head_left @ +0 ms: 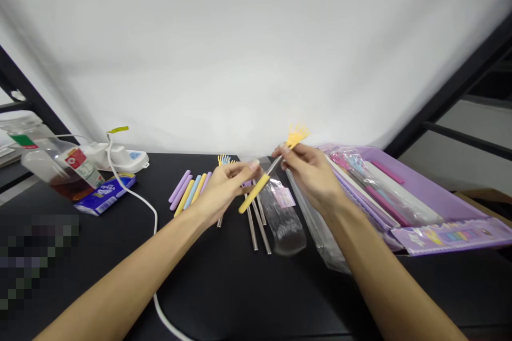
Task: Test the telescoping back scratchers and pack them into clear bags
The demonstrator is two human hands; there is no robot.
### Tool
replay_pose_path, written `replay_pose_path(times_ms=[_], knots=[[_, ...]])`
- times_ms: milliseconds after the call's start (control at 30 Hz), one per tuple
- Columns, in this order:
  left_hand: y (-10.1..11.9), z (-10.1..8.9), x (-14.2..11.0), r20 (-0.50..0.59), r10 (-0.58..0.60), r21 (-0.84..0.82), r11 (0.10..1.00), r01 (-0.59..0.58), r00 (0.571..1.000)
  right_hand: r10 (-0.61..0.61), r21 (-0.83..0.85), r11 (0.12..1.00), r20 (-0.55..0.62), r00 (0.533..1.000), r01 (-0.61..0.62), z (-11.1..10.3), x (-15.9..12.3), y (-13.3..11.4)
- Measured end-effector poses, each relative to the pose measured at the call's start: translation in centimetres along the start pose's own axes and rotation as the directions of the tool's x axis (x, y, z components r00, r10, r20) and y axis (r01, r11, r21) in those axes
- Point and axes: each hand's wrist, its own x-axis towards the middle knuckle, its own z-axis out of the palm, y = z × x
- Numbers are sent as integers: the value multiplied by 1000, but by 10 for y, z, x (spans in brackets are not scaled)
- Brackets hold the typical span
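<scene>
A back scratcher with a yellow hand-shaped head, a metal rod and a yellow handle (254, 193) is held slantwise above the black table. My right hand (314, 173) is closed on it, thumb and fingers pinching where the rod meets the yellow head (298, 136). At the handle's upper end, my left hand (228, 184) closes its thumb and fingertips on it. Below lie several metal rods (252, 229), some partly hidden by my left hand. Loose pastel handles (188, 192) in purple, yellow and blue lie left of that hand. A clear plastic sleeve (284, 229) with a pink label rests under the scratcher.
At the right stands a purple box (424, 181) with plastic-wrapped items, beside a clear bag (320, 240). On the left are a bottle of brown liquid (64, 170), a blue packet (106, 194) and a white power strip (134, 161). A white cable (154, 218) crosses the table.
</scene>
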Motion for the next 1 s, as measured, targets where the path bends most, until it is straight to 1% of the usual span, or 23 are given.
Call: replay_pose_path(times_ms=[67,133,233,300,367,433,500,600,667,733,833,900,967,1000], knots=[[5,-6,2,-73,39,-35,999,-42,997,-54,52,997,-61,997,57,-7,0,-4],[9,-12,4,-128,103,-2,995,-104,986,-50,50,997,-85,995,55,-15,-2,-9],[12,-19,6,-126,189,122,977,-174,974,-60,4,998,-115,992,61,-21,-8,-18],[12,-22,7,-116,222,175,964,-200,968,-63,60,996,-111,992,70,-21,-13,-20],[11,-24,8,-136,251,208,953,-220,958,-35,172,984,-75,997,48,-17,-18,-17],[9,-27,10,-170,286,223,943,-246,943,-4,263,965,-11,1000,7,-11,-23,-10],[7,-29,13,-204,343,227,928,-296,917,11,305,952,53,999,-27,-5,-27,0],[4,-34,17,-246,435,274,888,-369,866,27,306,950,126,992,-65,2,-32,16],[4,-37,19,-268,466,319,869,-379,843,43,243,967,160,986,-81,5,-36,24],[4,-40,19,-289,466,339,867,-366,836,38,137,988,194,980,-66,7,-39,29],[4,-42,18,-293,431,335,882,-331,853,49,15,998,232,972,-54,10,-43,28],[4,-41,18,-284,398,316,898,-307,872,87,-62,995,237,968,-74,7,-43,20],[4,-39,18,-275,364,284,915,-286,890,123,-204,976,255,959,-71,0,-41,8],[3,-38,18,-273,349,267,923,-278,897,137,-302,952,266,954,-52,-5,-40,2]])
